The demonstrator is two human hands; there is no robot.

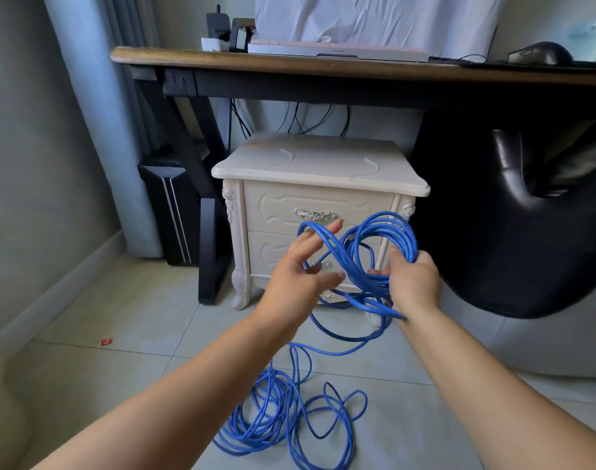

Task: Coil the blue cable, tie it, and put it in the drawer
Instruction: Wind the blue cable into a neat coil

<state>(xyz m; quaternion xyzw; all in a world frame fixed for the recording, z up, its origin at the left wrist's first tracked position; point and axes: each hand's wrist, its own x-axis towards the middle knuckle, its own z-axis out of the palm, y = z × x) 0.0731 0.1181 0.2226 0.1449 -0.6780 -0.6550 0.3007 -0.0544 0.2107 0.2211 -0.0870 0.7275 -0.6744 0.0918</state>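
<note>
Most of the blue cable (pixel 283 412) lies in loose loops on the tiled floor (pixel 120 317). Above it, the right hand (pixel 413 283) grips a gathered bundle of loops, while the left hand (pixel 298 273) is spread wide, one strand crossing its fingers. Behind stands the cream nightstand (pixel 318 164), its drawers closed.

Soft daylight, dim under-desk shadow, wide-angle bending at blurred edges.
</note>
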